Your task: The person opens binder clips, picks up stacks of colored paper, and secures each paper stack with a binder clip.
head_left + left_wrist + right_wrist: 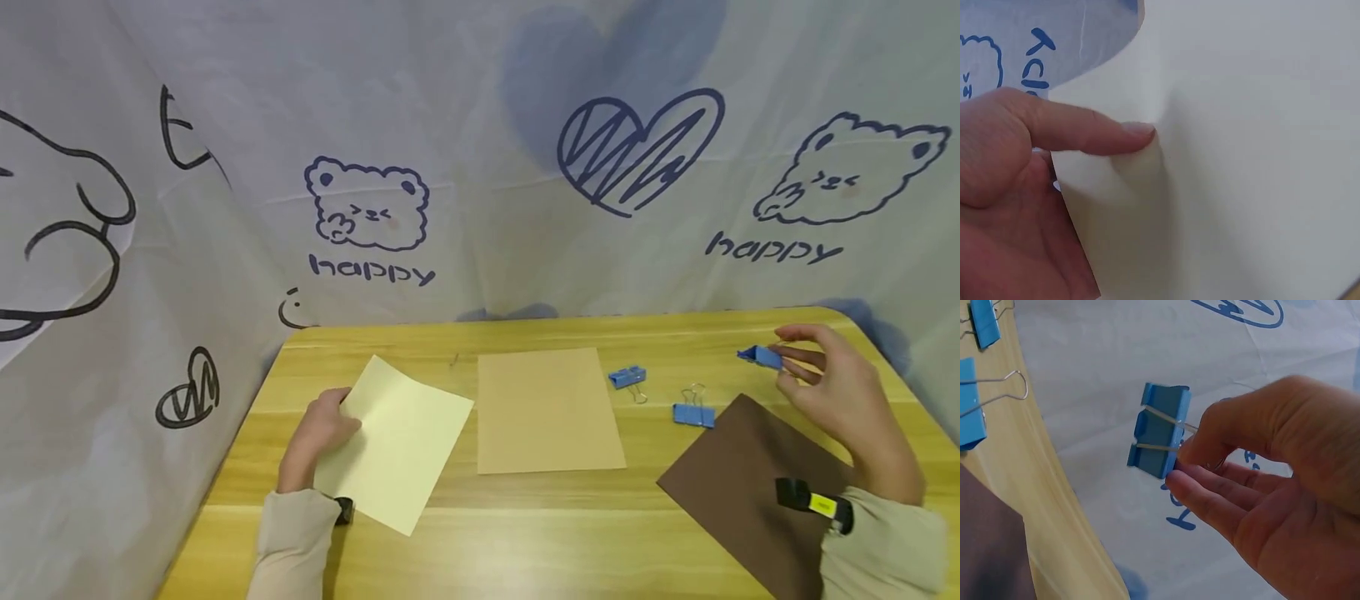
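Observation:
My left hand (pixel 321 433) pinches the left edge of a pale yellow sheet of paper (pixel 405 450). In the left wrist view the thumb (pixel 1116 134) presses on its face and the other fingers are behind it. At the right, my right hand (pixel 843 387) holds a blue binder clip (pixel 763 357) by its wire handles. The right wrist view shows that clip (pixel 1161 428) between thumb and fingertips, raised off the table. Two more blue binder clips, one near the tan sheet (pixel 627 377) and one by the brown sheet (pixel 693 415), lie on the table.
A tan square sheet (pixel 547 412) lies flat mid-table. The dark brown sheet (pixel 742 475) lies at the right, under the right forearm. The wooden table (pixel 540 533) meets a white cloth backdrop (pixel 487 167) with blue drawings at its far edge.

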